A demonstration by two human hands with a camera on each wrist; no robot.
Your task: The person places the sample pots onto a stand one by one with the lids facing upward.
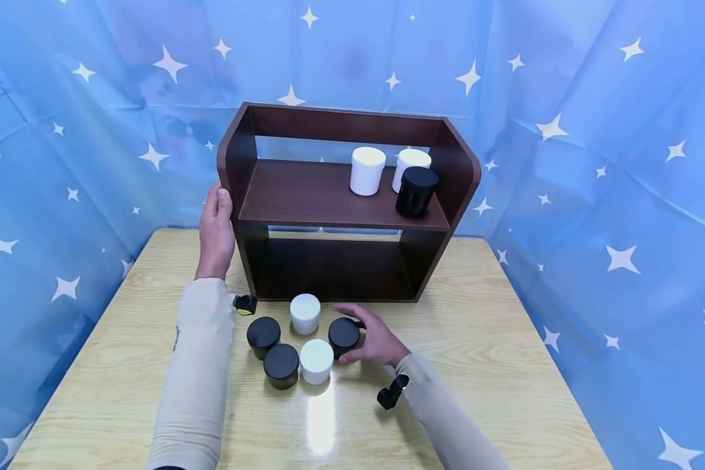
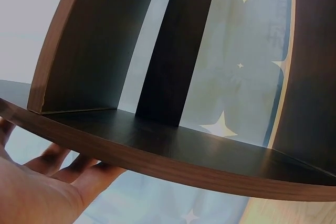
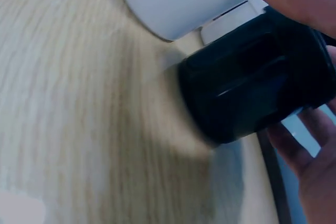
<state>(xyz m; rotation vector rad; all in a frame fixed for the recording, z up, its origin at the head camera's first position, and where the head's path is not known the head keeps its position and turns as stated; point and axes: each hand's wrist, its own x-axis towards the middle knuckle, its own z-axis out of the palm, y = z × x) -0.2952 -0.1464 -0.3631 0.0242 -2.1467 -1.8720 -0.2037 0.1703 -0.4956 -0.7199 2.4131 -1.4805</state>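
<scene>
My left hand lies against the outer side of a dark brown two-tier wooden shelf. The left wrist view shows its fingers extended along the outside of the side panel; none reaches inside. In front of the shelf, my right hand curves its thumb and fingers around a black lidded jar. The right wrist view has this jar slightly blurred, with the fingers partly hidden behind it. Close by stand two white jars and two more black jars.
On the shelf's upper board, toward its right end, are two white jars and a black jar. The shelf stands at the back of a light wooden table. Blue curtains with white stars hang behind and at both sides.
</scene>
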